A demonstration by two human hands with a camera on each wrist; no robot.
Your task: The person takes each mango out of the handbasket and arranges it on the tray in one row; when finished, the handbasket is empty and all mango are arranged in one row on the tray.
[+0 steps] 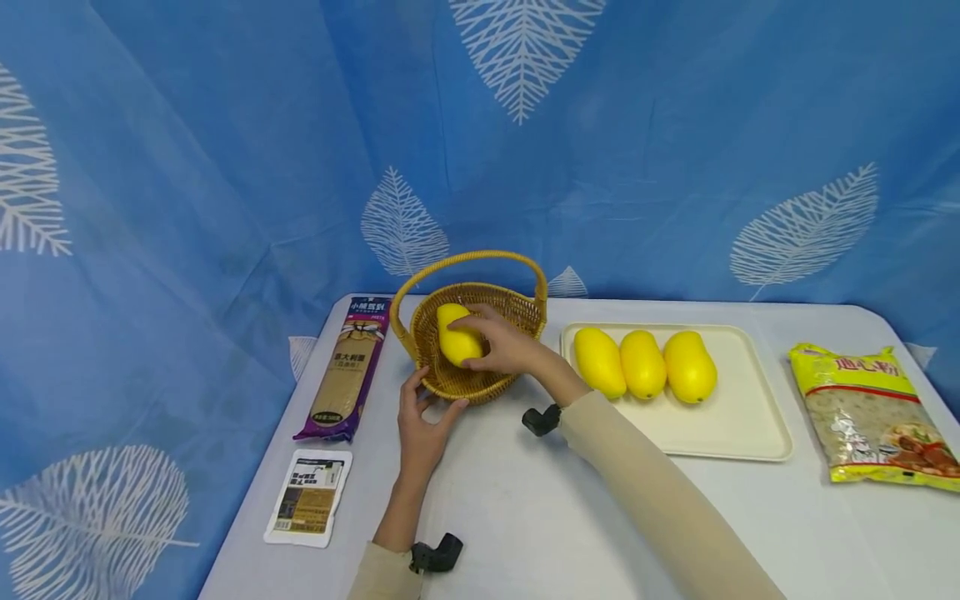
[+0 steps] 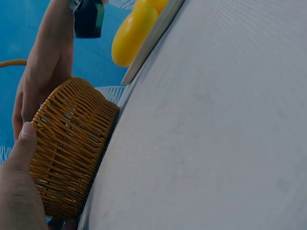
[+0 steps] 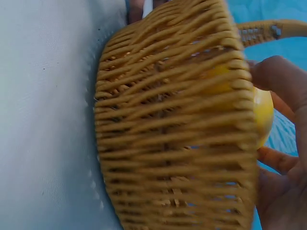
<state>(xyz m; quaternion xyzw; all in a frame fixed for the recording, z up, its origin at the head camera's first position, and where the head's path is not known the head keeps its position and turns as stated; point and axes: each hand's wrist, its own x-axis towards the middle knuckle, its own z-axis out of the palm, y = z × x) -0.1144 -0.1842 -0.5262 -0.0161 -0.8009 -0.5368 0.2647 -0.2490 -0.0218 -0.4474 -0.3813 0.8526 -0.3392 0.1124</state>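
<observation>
A yellow mango (image 1: 460, 336) is inside a wicker basket (image 1: 468, 392) with a tall arched handle. My right hand (image 1: 504, 340) reaches over the rim and grips this mango between thumb and fingers. In the right wrist view, the basket wall (image 3: 177, 120) hides part of the mango (image 3: 263, 115). At the basket's near left side, my left hand (image 1: 423, 429) holds the outer wall. Its thumb (image 2: 21, 148) lies against the weave in the left wrist view, while its other fingers are mostly hidden there.
Right of the basket, a cream tray (image 1: 742, 417) carries three more mangoes (image 1: 643, 365). A yellow noodle bag (image 1: 877, 417) lies at the far right. On the left lie a purple pasta pack (image 1: 348, 367) and a small white packet (image 1: 309, 498). A blue curtain (image 1: 637, 150) hangs behind.
</observation>
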